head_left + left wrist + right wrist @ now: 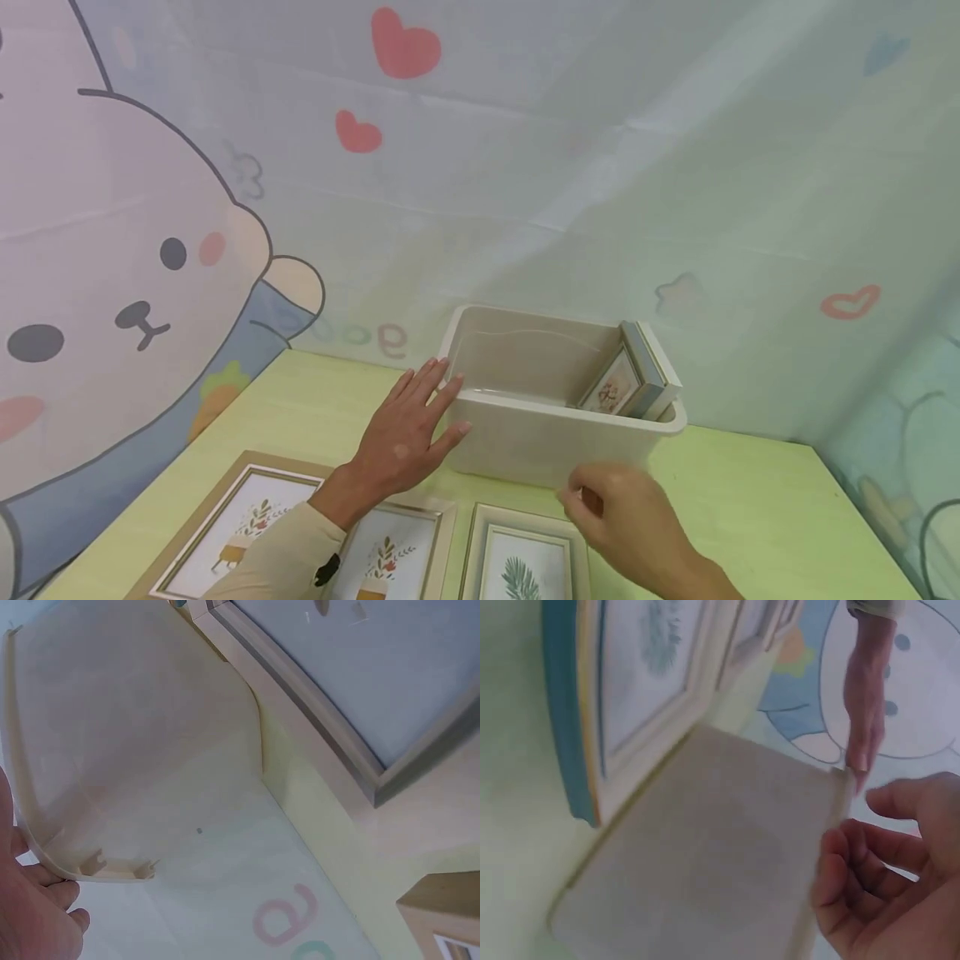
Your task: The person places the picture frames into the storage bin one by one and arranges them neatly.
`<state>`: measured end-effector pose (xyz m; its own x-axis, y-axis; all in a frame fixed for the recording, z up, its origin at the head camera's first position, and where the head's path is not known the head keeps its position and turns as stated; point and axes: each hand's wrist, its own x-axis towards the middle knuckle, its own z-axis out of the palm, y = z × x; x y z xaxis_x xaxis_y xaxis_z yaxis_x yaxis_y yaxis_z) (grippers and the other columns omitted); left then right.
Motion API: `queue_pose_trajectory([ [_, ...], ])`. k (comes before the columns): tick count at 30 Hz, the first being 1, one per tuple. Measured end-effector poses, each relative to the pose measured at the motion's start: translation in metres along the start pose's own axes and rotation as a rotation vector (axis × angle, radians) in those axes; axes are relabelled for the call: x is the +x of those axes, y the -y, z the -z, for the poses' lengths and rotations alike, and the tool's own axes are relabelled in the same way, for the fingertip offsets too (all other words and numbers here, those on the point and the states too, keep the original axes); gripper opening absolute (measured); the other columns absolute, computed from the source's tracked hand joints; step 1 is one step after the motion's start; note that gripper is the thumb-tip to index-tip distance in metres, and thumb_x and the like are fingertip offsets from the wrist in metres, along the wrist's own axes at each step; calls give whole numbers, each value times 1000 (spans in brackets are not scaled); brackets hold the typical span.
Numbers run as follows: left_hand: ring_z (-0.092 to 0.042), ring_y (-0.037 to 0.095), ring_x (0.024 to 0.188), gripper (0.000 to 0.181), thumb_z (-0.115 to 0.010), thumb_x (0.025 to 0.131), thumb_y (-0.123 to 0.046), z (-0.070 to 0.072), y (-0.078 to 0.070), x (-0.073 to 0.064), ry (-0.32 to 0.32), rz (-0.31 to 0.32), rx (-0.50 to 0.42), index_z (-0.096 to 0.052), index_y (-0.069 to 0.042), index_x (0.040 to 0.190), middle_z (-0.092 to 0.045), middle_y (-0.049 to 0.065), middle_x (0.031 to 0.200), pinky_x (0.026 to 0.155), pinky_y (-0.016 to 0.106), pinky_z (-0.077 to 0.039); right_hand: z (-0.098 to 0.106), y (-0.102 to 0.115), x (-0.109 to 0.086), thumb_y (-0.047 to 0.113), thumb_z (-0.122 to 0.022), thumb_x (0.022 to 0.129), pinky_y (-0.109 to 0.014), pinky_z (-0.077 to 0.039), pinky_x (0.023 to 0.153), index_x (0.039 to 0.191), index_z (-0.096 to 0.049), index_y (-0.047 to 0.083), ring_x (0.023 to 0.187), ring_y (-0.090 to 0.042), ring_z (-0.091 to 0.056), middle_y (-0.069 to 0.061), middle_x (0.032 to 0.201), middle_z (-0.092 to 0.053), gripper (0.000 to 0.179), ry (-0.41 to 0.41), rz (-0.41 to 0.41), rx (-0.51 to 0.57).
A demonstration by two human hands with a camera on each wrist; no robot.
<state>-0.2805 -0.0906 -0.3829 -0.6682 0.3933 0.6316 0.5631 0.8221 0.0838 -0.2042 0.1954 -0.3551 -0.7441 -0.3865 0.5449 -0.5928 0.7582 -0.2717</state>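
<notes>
A white plastic bin (540,437) stands against the back wall. Two or so picture frames lean upright at its right end, the front frame (611,387) showing a small floral print. My left hand (401,437), fingers straight, rests at the bin's left front corner; in the left wrist view its fingertips (64,892) touch the rim. In front of the bin's right half is my right hand (630,517), its fingers loosely curled around nothing. From the right wrist view, the thumb (892,801) stands apart from the curled fingers beside the rim.
Three picture frames lie on the yellow-green table (750,517) before the bin: a tan frame (243,508) at left, a pale frame (405,533) in the middle, and a leaf-print frame (525,567) below the right hand. A cartoon-printed cloth (480,208) hangs behind.
</notes>
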Motion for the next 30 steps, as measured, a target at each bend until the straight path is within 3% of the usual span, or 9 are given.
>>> queue_pose_trajectory([
  [4, -37, 32, 148, 59, -60, 97, -40, 0, 0, -1, 6, 6, 0, -51, -8, 146, -43, 18, 155, 121, 50, -28, -16, -8, -12, 18, -77, 83, -19, -38, 54, 72, -65, 22, 60, 2, -42, 17, 63, -46, 17, 239, -125, 32],
  [6, -37, 32, 148, 60, -60, 97, -40, 0, 1, -1, 8, 8, -1, -51, -8, 146, -43, 18, 156, 121, 50, -28, -24, -16, -16, 18, -78, 82, -22, -44, 58, 79, -69, 17, 66, -2, -49, 13, 72, -56, 10, 299, -171, 24],
  [8, -36, 32, 148, 60, -60, 97, -40, 0, 1, -1, 10, 7, 1, -51, -8, 147, -42, 18, 156, 121, 50, -27, -33, -24, -20, 20, -80, 81, -28, -50, 63, 90, -72, 12, 74, -9, -58, 6, 85, -63, 14, 337, -219, -5],
  [13, -36, 32, 148, 60, -59, 98, -40, 0, 0, -1, 11, 5, -1, -51, -8, 146, -42, 17, 157, 121, 50, -27, -50, -39, -26, 18, -78, 81, -44, -54, 62, 106, -70, 7, 77, -24, -64, -8, 102, -64, 29, 382, -335, -40],
  [17, -36, 32, 148, 59, -60, 97, -40, 0, 0, -1, 9, 4, -3, -51, -7, 146, -42, 18, 156, 121, 50, -27, -59, -45, -28, 14, -76, 80, -47, -53, 64, 106, -68, 6, 77, -25, -61, -10, 100, -64, 28, 437, -388, 7],
  [22, -37, 33, 148, 60, -61, 97, -39, -1, 0, -1, -2, -3, -2, -51, -7, 146, -43, 18, 155, 121, 50, -27, -66, -47, -27, 21, -83, 78, -52, -54, 77, 105, -67, 6, 90, -30, -66, -12, 102, -69, 34, 488, -431, 40],
  [26, -36, 32, 148, 60, -60, 97, -40, 0, 0, -1, 3, 1, -2, -50, -7, 146, -42, 17, 157, 121, 50, -27, -71, -49, -25, 22, -83, 78, -48, -54, 71, 101, -67, 5, 81, -24, -64, -10, 95, -72, 32, 500, -431, 61],
  [30, -36, 32, 148, 60, -60, 97, -40, 0, 0, -1, 4, 5, -4, -50, -7, 147, -42, 17, 156, 121, 50, -27, -72, -52, -24, 18, -77, 79, -36, -49, 56, 92, -67, 5, 60, -16, -57, -5, 77, -68, 21, 497, -431, 107],
])
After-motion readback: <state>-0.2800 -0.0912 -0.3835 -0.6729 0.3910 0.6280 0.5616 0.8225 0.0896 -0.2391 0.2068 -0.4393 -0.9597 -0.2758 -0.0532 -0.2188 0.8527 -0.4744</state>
